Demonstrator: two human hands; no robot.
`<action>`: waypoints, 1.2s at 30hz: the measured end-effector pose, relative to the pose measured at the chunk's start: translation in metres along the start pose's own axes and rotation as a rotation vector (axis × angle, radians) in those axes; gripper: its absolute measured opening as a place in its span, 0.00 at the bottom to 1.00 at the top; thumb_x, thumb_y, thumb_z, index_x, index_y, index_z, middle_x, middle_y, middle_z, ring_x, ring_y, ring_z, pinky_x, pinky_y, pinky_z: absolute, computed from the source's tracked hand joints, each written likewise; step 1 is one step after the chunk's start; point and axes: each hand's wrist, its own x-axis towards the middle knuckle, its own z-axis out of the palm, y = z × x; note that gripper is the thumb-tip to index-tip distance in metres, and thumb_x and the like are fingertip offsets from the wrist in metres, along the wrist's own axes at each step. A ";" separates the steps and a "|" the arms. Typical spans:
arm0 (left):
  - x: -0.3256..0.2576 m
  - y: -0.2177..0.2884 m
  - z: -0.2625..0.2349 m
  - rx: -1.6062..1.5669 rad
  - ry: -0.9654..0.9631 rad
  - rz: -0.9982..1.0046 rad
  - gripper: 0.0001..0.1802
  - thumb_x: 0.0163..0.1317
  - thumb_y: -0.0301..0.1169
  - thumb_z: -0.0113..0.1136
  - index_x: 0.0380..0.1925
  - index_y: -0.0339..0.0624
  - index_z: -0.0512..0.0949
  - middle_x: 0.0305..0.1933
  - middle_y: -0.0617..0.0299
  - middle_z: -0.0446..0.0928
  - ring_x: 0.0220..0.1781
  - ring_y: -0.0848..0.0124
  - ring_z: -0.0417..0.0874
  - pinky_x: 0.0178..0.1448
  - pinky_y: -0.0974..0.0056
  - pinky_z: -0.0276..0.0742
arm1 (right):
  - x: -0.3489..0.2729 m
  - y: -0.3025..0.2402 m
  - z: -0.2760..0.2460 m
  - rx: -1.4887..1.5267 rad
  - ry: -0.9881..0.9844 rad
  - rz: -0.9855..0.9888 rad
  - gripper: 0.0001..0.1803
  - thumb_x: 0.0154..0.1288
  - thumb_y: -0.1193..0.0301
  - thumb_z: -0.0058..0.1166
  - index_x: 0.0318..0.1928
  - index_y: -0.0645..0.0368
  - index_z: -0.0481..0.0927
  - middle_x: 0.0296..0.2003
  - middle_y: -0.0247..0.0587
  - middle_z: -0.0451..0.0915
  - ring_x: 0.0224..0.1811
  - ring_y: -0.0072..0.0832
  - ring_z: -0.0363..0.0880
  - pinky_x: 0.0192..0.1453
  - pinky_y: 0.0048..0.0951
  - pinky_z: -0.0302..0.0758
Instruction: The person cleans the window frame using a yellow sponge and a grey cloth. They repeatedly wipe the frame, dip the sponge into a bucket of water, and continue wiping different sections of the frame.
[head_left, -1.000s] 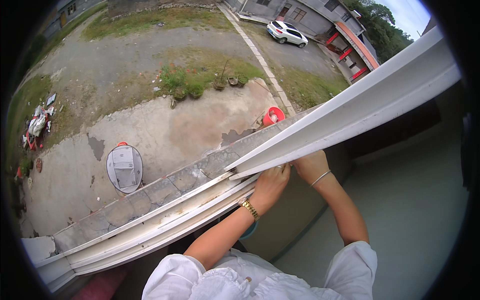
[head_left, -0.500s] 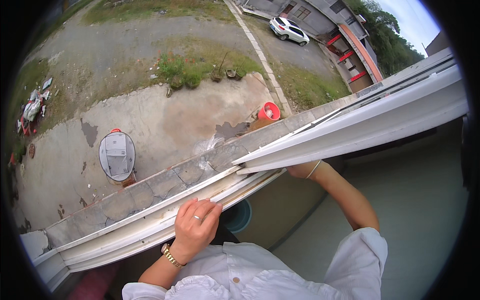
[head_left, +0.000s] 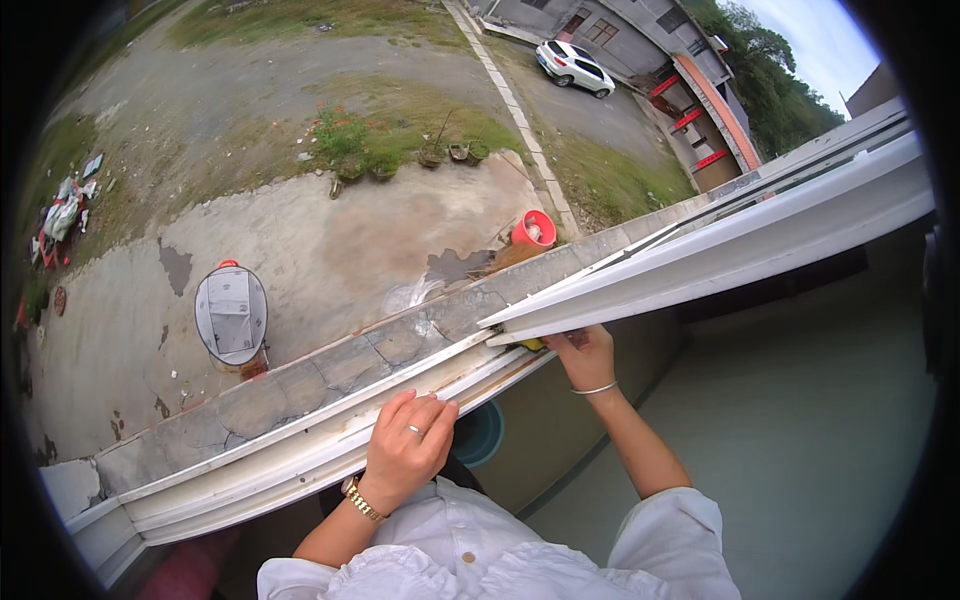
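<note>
Daylight falls on a concrete yard (head_left: 330, 240) below, with a white car (head_left: 573, 66) parked beyond.

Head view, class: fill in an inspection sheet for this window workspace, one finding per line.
Surface: white window track along a cracked ledge.
Job's things: white sliding sash; a yellow item under its lower corner.
Clutter: nothing seen.
Grippers: left hand rests on the track; right hand grips the sash's lower edge.
Cables: nothing seen.
Surroundings: yard below with red bucket, grey tank, white car.
</note>
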 end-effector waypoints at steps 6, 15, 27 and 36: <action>-0.002 -0.002 0.000 0.032 0.002 -0.013 0.15 0.52 0.23 0.67 0.41 0.41 0.82 0.38 0.63 0.80 0.43 0.68 0.83 0.60 0.56 0.74 | 0.004 -0.009 -0.017 -0.224 0.079 -0.113 0.15 0.67 0.68 0.60 0.46 0.67 0.76 0.32 0.51 0.82 0.30 0.38 0.84 0.34 0.34 0.79; 0.001 0.002 -0.004 0.059 0.049 -0.042 0.14 0.51 0.20 0.68 0.39 0.42 0.83 0.33 0.64 0.80 0.36 0.68 0.82 0.58 0.56 0.74 | 0.022 0.022 -0.046 -0.730 -0.082 -0.316 0.13 0.63 0.73 0.58 0.45 0.69 0.75 0.35 0.59 0.79 0.32 0.55 0.79 0.39 0.47 0.77; 0.000 0.002 -0.001 0.071 0.054 -0.063 0.14 0.51 0.21 0.68 0.40 0.43 0.83 0.31 0.65 0.80 0.34 0.69 0.82 0.58 0.56 0.74 | 0.071 0.080 -0.074 -0.723 0.032 -0.485 0.11 0.63 0.72 0.56 0.43 0.65 0.82 0.38 0.60 0.82 0.43 0.58 0.79 0.49 0.50 0.75; 0.001 0.002 -0.001 0.054 0.077 -0.074 0.15 0.50 0.20 0.67 0.41 0.43 0.83 0.29 0.65 0.81 0.34 0.70 0.82 0.59 0.57 0.73 | 0.051 0.062 -0.049 -0.557 0.050 -0.402 0.11 0.64 0.73 0.54 0.43 0.66 0.81 0.40 0.59 0.81 0.46 0.58 0.78 0.50 0.49 0.74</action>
